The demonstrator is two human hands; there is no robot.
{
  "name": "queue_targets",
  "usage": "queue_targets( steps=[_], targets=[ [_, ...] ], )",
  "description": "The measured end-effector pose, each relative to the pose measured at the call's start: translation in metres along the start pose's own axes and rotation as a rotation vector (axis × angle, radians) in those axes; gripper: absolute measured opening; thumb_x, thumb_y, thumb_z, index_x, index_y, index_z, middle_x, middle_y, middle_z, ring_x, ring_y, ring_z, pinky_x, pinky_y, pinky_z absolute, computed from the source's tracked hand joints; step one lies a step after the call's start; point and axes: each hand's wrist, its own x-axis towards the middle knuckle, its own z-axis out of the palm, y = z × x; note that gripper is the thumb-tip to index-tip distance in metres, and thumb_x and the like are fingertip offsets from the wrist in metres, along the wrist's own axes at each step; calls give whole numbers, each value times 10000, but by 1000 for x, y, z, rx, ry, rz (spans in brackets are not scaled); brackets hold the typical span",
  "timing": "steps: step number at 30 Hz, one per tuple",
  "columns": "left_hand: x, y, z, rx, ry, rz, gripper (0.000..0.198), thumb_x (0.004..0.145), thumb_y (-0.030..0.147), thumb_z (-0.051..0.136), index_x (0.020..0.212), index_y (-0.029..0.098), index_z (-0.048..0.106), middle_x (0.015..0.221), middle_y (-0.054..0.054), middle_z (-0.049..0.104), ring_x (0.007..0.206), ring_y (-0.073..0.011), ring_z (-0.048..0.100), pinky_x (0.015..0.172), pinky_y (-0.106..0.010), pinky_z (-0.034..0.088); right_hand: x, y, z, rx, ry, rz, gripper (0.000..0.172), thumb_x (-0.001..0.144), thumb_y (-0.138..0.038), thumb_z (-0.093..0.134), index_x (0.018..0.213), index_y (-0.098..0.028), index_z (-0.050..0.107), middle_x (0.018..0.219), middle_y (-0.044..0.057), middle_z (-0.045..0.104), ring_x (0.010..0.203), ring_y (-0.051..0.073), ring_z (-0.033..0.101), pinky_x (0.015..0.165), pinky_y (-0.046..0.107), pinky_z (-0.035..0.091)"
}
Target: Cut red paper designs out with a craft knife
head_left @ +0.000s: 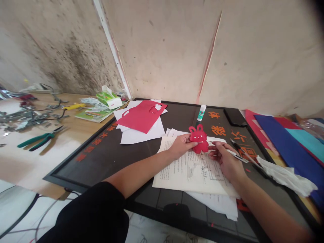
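A black sleeve [91, 212] is closest, and it covers the top of the person's left arm. The left hand [181, 145] reaches out over the black board [76, 168] and pinches a red paper rabbit [198, 139], with the thumb and fingers close together on the rabbit's side. The rabbit is held up just over a stack of printed paper [192, 172], near the middle of the board. The right hand [225, 158] is just beside the rabbit. Its fingers [214, 147] are curled and close together, and they seem to hold a thin white tool [236, 156], but I cannot tell just how tight. A black-and-silver craft knife [243, 152] lies near that hand, though it is hard to see if the hand touches it. Behind the hands, a big red paper sheet [141, 116] with cut holes sits on white paper [141, 133]. A glue stick [201, 112] stands near the far edge of the board, and orange paper letters [217, 130] lie close to it. A black phone [235, 117] is in the far corner. On the right are blue paper [291, 152] and a crumpled white cloth [286, 177]. On the wooden table [50, 104] to the left are green pliers [42, 140] and a green tissue box [108, 98].
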Motion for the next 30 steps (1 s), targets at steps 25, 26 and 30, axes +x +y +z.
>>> queue_targets(
  steps=[25,26,30],
  targets=[
    [-2,1,3,88,29,-10,256,708,283,822,872,121,713,851,-73,738,782,-180,689,810,-356,548,-4,5,0,-271,-37,-115,411,636,-477,840,919,-221,687,616,-22,648,522,129,548,504,256,423],
    [-3,1,4,100,45,-12,219,731,269,804,864,123,710,836,-65,735,770,-172,685,804,-349,549,-5,4,0,-271,-39,-115,402,642,-473,837,916,-218,689,596,-24,634,520,129,542,500,254,416],
    [1,13,-1,162,122,-28,111,838,201,701,919,125,701,838,-60,723,735,-150,674,766,-339,561,-6,-1,0,-263,-36,-122,363,718,-521,770,879,-202,705,646,13,670,535,124,537,504,248,423]
  ],
)
